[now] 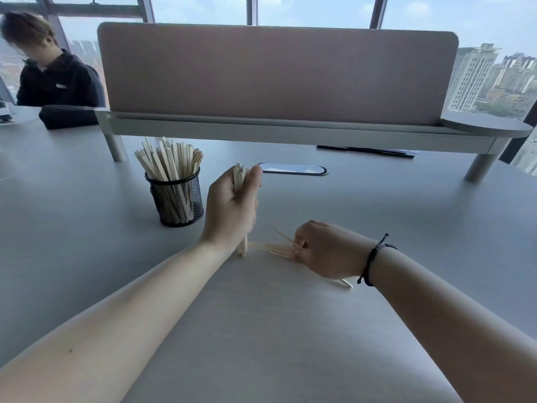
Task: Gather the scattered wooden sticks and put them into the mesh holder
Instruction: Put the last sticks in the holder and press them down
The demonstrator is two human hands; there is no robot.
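Wooden sticks (279, 248) are being gathered on the bench (290, 330); a bundle (240, 177) is being clamped upright in the left hand (232, 207), the right hand (325, 248) pinching more. Light, stiff, slippery; best gripped mid-length beside the mesh holder (177, 199).

Grey table (261, 330), smooth matte top, with a black mesh holder (178, 200) standing upright left of centre, full of wooden sticks, and a few loose sticks (276, 248) lying flat near the middle, one more stick (344, 283) poking out further right. An oval cable port (292, 169) is set into the surface behind them, and a raised shelf with a pink divider panel (276, 74) stands on round legs (116, 146) across the far side. A dark flat item (366, 150) lies under that shelf and a black pouch (68, 116) sits at far left
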